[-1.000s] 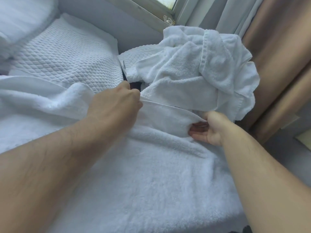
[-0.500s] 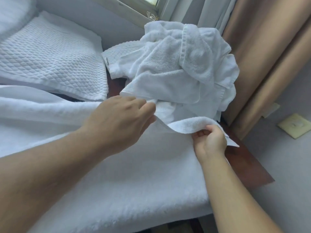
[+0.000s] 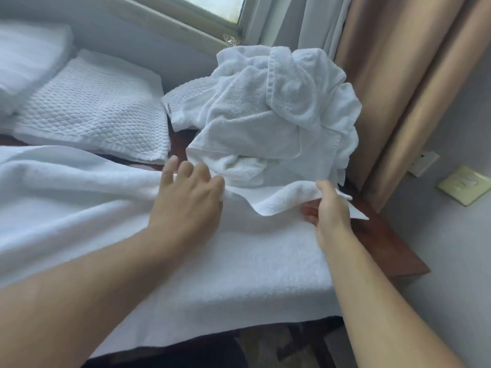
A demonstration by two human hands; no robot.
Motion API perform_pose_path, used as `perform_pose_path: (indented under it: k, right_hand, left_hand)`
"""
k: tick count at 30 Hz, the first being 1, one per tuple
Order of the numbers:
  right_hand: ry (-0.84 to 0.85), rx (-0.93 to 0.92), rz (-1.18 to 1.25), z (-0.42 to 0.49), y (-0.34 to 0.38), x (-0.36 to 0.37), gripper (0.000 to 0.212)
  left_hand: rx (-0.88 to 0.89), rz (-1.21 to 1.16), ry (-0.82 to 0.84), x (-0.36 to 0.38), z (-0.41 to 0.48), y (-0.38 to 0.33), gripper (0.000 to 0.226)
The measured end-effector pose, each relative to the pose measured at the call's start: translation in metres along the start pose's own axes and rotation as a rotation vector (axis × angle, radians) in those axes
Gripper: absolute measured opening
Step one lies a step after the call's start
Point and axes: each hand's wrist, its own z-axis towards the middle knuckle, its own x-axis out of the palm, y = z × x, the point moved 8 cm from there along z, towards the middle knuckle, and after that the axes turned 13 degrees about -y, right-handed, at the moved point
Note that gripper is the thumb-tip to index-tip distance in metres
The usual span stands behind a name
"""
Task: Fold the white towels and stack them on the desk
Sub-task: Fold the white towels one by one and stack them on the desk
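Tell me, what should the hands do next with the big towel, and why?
Probably the left hand should grip the far edge of the towel. The right hand pinches that edge's raised corner, while the left only rests on the towel, which lies spread over the desk; with both holding, the edge could be drawn back into a fold.

I count two bare hands: the left hand (image 3: 186,200) near centre and the right hand (image 3: 329,211) toward 3 o'clock. There is one large white terry towel (image 3: 239,261) at 6 o'clock and one folded white quilted-weave towel (image 3: 93,115) at 10 o'clock. One crumpled heap of white towels (image 3: 279,115) sits at 1 o'clock, number inside unclear. Two square wall plates (image 3: 465,185) are at 3 o'clock.
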Motion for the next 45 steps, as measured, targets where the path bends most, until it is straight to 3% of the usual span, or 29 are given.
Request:
perform_pose_path:
  k: [4,8,12,19,23,25,28,32,36,38,39,41,42,45]
  right_hand:
    - [-0.176,-0.101,0.040,0.000,-0.010,-0.018,0.033]
    - [-0.387,-0.228,0.032,-0.011,0.001,-0.042,0.027]
    - [-0.479,-0.301,0.033,-0.020,0.008,-0.051,0.023]
    - [-0.507,-0.262,0.098,-0.023,0.008,-0.059,0.008]
    - [-0.259,-0.299,-0.316,-0.016,0.010,-0.042,0.041]
    - [-0.212,-0.334,-0.431,-0.011,0.009,-0.045,0.058]
    - [-0.271,-0.389,-0.322,-0.019,0.007,-0.061,0.056]
    - [-0.404,-0.372,-0.137,-0.029,0.004,-0.080,0.061]
    - [-0.430,-0.371,-0.294,-0.028,0.006,-0.080,0.059]
    - [-0.517,-0.557,-0.533,-0.042,0.022,-0.075,0.053]
    - [-0.540,-0.746,-0.620,-0.055,0.036,-0.066,0.046]
    - [-0.416,-1.044,-0.663,-0.076,0.055,-0.036,0.022]
    - [-0.280,-1.029,-0.663,-0.075,0.058,-0.020,0.015]
    - [0.103,-0.625,-0.785,-0.060,0.030,0.017,0.028]
  left_hand:
    - [0.131,-0.201,-0.208,-0.021,-0.005,-0.010,0.012]
    - [0.225,-0.297,-0.158,-0.030,-0.010,-0.021,0.016]
    - [0.310,-0.300,-0.133,-0.031,-0.013,-0.028,0.012]
    - [0.378,-0.345,-0.037,-0.032,-0.017,-0.036,0.017]
    - [0.383,-0.344,0.051,-0.026,-0.018,-0.037,0.021]
    - [0.374,-0.325,0.073,-0.023,-0.017,-0.036,0.022]
    - [0.355,-0.324,0.072,-0.021,-0.016,-0.035,0.020]
    - [0.369,-0.370,0.062,-0.026,-0.018,-0.036,0.035]
    - [0.403,-0.313,0.146,-0.020,-0.020,-0.035,0.035]
    - [0.407,-0.259,0.179,-0.017,-0.019,-0.034,0.037]
    - [0.411,-0.240,0.191,-0.016,-0.019,-0.035,0.038]
    - [0.414,-0.235,0.199,-0.015,-0.019,-0.037,0.038]
    - [0.417,-0.241,0.194,-0.014,-0.019,-0.037,0.037]
    - [0.422,-0.248,0.174,-0.014,-0.019,-0.036,0.036]
